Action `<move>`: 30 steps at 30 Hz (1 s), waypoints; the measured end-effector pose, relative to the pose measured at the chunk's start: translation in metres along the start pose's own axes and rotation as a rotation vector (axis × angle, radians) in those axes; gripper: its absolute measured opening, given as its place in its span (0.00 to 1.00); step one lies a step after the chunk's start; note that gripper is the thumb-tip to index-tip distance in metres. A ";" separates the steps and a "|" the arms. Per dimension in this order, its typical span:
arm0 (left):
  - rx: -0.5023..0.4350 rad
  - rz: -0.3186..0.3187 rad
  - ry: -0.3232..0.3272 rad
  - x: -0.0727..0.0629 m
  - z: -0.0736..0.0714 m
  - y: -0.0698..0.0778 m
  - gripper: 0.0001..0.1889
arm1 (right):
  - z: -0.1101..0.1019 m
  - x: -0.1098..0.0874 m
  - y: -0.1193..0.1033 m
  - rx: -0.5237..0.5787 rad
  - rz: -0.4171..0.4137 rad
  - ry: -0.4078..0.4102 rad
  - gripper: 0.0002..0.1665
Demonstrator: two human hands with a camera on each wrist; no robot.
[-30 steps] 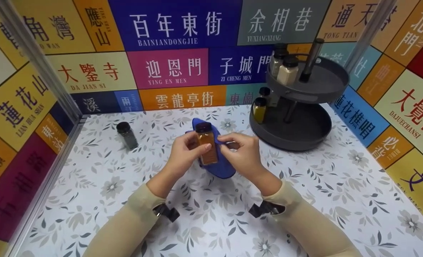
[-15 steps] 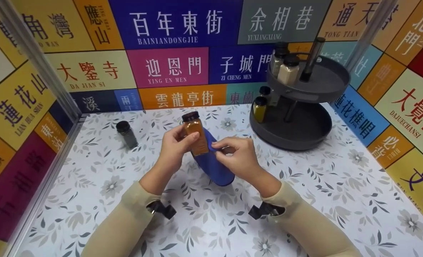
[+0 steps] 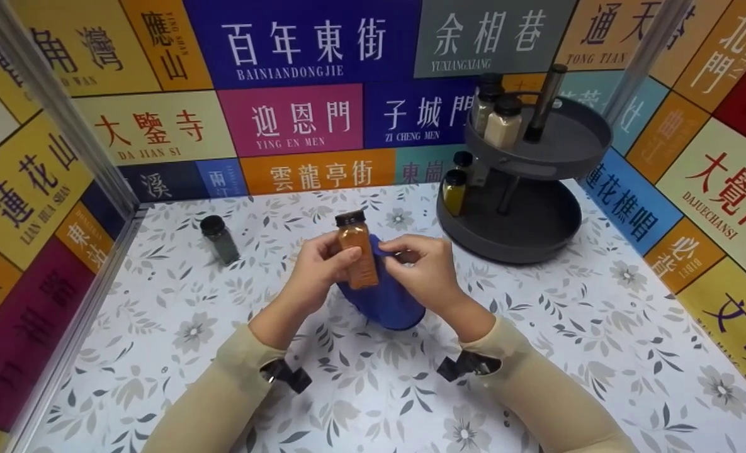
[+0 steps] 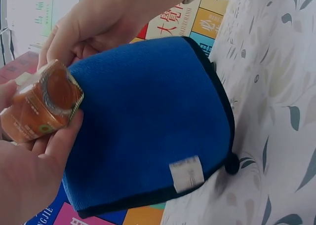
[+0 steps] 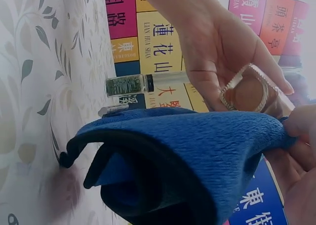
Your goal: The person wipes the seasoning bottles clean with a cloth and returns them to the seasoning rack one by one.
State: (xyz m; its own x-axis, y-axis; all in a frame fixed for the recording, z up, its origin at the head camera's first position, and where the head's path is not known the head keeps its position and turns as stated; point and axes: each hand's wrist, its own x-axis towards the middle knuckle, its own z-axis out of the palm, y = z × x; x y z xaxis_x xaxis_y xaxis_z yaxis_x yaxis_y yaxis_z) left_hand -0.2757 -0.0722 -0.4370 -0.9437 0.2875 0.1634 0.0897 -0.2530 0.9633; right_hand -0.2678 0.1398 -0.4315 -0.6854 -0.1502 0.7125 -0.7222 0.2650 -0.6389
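Note:
My left hand (image 3: 320,267) grips a square glass spice jar (image 3: 359,258) of orange-brown powder with a black lid, tilted a little above the table. Pinched in my right hand (image 3: 426,267) is the upper part of a blue cloth (image 3: 388,296) with a dark edge, which hangs down beside and behind the jar. In the left wrist view the jar's base (image 4: 60,91) faces the camera, and the cloth (image 4: 148,121) shows a small white tag (image 4: 186,173). From the right wrist, the cloth (image 5: 197,141) appears folded over, hiding part of the jar.
A jar of dark green contents (image 3: 220,240) stands on the patterned table (image 3: 190,390) to the left. At the back right is a black two-tier round rack (image 3: 517,239), holding a pale jar (image 3: 503,126), a yellow-green jar (image 3: 454,194) and others. Sign-printed walls (image 3: 297,119) enclose the table.
The jar shifted up and left, then came back right and slightly down with my left hand. The cloth's lower part swung and spread; my right hand kept its pinch.

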 end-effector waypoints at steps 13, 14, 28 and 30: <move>0.120 0.025 -0.203 -0.001 0.000 -0.011 0.29 | -0.009 0.006 -0.004 0.017 0.020 0.061 0.11; 0.147 0.031 -0.199 -0.001 0.000 -0.010 0.26 | -0.010 0.006 -0.004 0.010 0.013 0.062 0.11; 0.525 0.190 -0.023 -0.001 0.000 0.000 0.15 | -0.005 0.003 -0.012 -0.155 -0.228 0.081 0.11; 0.466 0.178 -0.067 -0.002 0.000 0.000 0.16 | -0.006 0.005 -0.010 -0.117 -0.193 0.080 0.11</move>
State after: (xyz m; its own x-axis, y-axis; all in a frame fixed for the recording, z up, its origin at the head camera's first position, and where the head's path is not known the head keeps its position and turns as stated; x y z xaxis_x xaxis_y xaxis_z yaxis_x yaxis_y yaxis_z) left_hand -0.2733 -0.0724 -0.4375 -0.8797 0.3401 0.3323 0.3943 0.1311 0.9096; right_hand -0.2633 0.1420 -0.4202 -0.5224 -0.1340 0.8421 -0.8204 0.3483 -0.4535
